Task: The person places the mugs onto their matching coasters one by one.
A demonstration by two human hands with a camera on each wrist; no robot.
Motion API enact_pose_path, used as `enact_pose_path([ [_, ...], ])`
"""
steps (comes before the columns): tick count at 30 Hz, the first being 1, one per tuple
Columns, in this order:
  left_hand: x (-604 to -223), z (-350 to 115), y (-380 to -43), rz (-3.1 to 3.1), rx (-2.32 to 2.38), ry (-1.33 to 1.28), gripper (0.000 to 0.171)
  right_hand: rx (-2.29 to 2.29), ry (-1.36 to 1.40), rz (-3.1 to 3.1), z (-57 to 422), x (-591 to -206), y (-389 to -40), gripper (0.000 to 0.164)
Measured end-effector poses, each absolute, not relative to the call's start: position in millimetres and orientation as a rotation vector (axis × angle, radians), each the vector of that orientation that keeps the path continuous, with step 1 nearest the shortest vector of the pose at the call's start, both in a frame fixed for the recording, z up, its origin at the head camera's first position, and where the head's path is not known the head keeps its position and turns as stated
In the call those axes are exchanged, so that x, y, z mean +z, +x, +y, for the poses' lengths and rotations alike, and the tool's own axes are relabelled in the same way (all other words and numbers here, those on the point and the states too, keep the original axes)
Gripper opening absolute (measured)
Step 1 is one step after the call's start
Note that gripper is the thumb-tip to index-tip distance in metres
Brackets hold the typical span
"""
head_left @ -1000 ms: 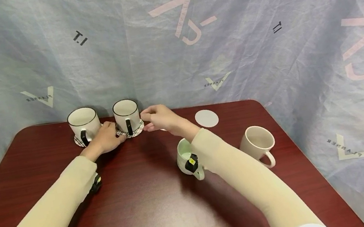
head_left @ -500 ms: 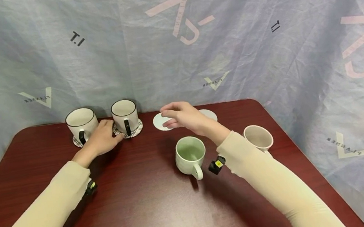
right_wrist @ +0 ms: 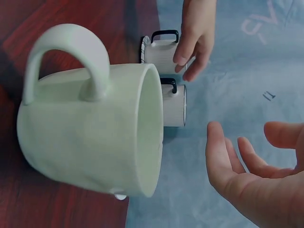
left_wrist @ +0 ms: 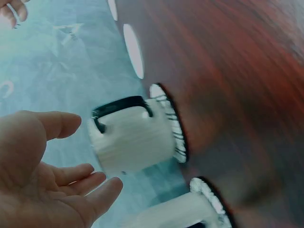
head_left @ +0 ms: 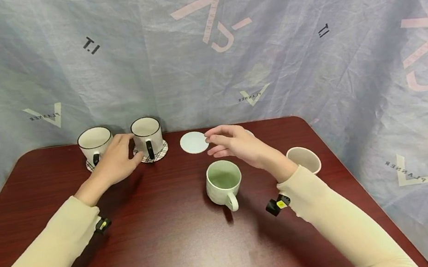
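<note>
Two white mugs with black rims and black handles stand at the back left: a left mug [head_left: 94,138] on a plaid coaster [head_left: 90,166] and a right mug [head_left: 146,136] on another plaid coaster [head_left: 161,151]. My left hand [head_left: 116,160] is over the space between them, holding nothing. In the left wrist view, its fingers [left_wrist: 107,197] are spread loosely, apart from the right mug [left_wrist: 135,137]. My right hand [head_left: 238,143] hovers behind the pale green mug [head_left: 217,193], right of a white round coaster [head_left: 193,143]; its fingers [right_wrist: 216,147] are relaxed around nothing.
A beige mug [head_left: 304,160] stands at the right, partly hidden by my right forearm. Another white round coaster [head_left: 250,133] is mostly covered by my right hand. A grey printed cloth [head_left: 202,60] hangs behind the dark red table [head_left: 164,244].
My right hand has moved right, away from the right black-rimmed mug, uncovering the nearer white coaster and the green mug. My left hand has lifted and drawn back slightly. The mugs stay put.
</note>
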State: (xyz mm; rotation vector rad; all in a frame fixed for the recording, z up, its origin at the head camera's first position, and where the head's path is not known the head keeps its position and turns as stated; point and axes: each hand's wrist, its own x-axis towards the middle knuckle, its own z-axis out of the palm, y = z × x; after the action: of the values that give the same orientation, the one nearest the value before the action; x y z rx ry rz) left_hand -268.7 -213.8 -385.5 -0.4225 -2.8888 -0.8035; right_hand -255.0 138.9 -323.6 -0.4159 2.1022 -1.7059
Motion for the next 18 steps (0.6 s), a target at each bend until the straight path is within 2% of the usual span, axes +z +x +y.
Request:
enact_pose_path([
  [7,-367.0,-197.1,-254.1,-2.844,-0.811,-0.487,0.063,-1.692,-0.421,2.116,159.0,-324.1,-244.5,0.039],
  [18,-366.1,-171.2,-249.9,-2.802,-0.846,-0.589,0.058,-1.702,-0.426,2.15,184.3,-327.5,-228.2,0.038],
])
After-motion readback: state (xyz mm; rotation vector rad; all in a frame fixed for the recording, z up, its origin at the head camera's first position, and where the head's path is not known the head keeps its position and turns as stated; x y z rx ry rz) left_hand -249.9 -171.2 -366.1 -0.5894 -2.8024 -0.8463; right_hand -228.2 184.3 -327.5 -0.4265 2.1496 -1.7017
